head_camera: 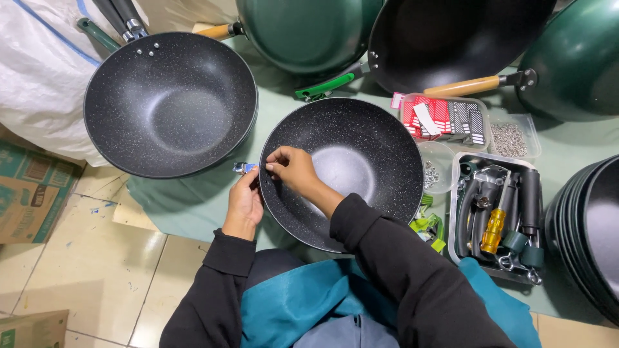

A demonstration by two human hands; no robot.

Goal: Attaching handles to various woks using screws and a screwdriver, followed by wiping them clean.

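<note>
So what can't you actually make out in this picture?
- Head view: the small metal piece at the pan rim is too small to identify, half covered by the left hand.
- What the right hand pinches: hidden by its fingertips.
- Stacked pans: cut off by the right edge.

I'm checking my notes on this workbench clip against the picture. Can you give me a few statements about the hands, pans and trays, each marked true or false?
1. Both hands meet at the left rim of the handleless speckled wok. True.
2. The left hand holds the yellow-handled screwdriver. False: the screwdriver lies in the parts tray at the right; the left hand holds a small metal part outside the rim.
3. The right hand reaches over the rim from inside the wok. True.
4. The second speckled wok, upper left, has no handle. False: a dark handle is riveted at its top edge.
5. Stacked dark pans sit at the right edge. True.
</note>
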